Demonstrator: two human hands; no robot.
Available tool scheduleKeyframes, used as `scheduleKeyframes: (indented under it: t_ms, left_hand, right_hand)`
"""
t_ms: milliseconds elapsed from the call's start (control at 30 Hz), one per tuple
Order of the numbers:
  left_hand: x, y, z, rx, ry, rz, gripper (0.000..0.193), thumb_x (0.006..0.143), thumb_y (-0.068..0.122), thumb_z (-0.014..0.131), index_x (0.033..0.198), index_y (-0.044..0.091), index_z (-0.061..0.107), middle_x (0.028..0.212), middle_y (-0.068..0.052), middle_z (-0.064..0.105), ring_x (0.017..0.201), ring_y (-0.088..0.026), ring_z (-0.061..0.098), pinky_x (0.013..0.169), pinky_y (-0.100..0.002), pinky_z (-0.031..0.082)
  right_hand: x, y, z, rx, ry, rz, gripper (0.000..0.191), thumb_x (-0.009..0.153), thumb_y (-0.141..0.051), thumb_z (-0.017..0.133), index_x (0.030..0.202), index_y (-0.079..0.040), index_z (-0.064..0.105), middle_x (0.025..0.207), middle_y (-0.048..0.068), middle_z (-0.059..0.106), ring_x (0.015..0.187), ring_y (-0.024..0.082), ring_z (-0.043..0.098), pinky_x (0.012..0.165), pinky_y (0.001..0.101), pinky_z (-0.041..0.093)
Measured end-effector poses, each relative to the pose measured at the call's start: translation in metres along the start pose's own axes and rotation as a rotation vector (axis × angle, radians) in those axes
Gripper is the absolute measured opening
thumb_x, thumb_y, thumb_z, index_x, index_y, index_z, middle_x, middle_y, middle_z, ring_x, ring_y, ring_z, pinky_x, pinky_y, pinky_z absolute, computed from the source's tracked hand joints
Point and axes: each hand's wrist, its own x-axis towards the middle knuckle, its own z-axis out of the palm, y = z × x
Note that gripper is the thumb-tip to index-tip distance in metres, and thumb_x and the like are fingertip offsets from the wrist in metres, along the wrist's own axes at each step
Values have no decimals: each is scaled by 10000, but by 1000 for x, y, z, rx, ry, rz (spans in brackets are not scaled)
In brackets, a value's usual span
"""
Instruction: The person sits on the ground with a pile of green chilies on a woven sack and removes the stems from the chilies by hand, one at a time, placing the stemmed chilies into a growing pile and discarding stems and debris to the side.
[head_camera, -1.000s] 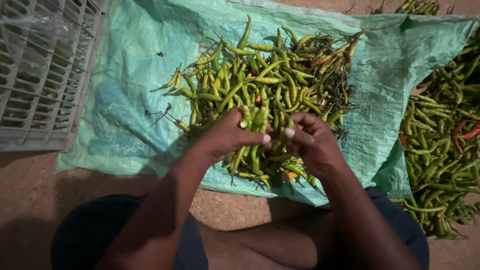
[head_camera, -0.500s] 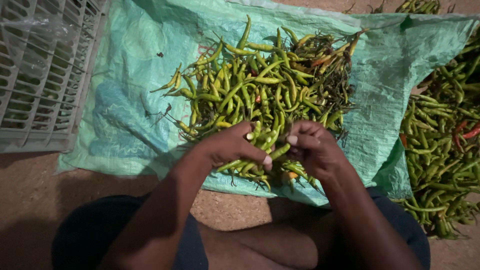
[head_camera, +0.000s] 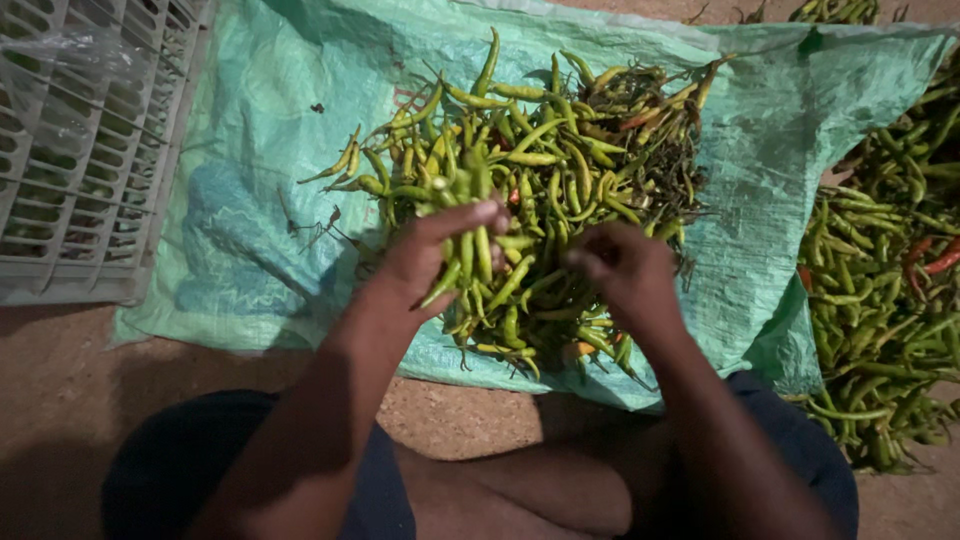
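Chillies (head_camera: 540, 190) lie heaped on a pale green woven sack (head_camera: 250, 230) spread over the bare earth floor (head_camera: 60, 400), with the person seated at the 6 o'clock edge so the pile sits within easy reach of both arms. Left hand (head_camera: 430, 255) is clenched round a small bunch of green chillies (head_camera: 475, 245), thumb pressed across them, lifting them just above the heap at its 7 o'clock side. Right hand (head_camera: 625, 270) curls over the pile just beside it, fingers bent downward into the chillies; whether it grips one cannot be told. Toward 3 o'clock a second heap of chillies (head_camera: 890, 270), a few red among the green, lies apart off the sack's edge. At 10 o'clock a grey plastic crate (head_camera: 80, 150) rests touching the sack's corner.
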Motion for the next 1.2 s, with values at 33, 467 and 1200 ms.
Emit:
scheduleKeyframes:
  t_ms: [33,467,1200]
  left_hand:
    - [1,1,-1,-67,-4,53,289,933,177,741,1148,10,646,933,-111,688,776,-207,670,708,-371,588]
    - [3,-5,-1,-148,22,-138,312,911,170,722,1163,-4,662,891,-111,710,859,-247,732,780,-406,633]
    - [-2,-16,16,236,21,198,307,813,-38,776,1085,24,647,1064,-189,763,1032,-269,756,915,-419,632]
  right_hand:
    - [0,-3,2,-137,-101,-56,202,819,-147,788,998,-71,735,912,40,714,803,176,711,690,330,573]
    - [-5,-7,6,-526,-200,-120,240,785,-189,769,1013,-117,746,924,117,702,848,367,686,719,472,540]
    - [-9,1,3,541,-444,266,103,925,-84,706,939,18,712,852,43,731,783,123,684,753,300,580]
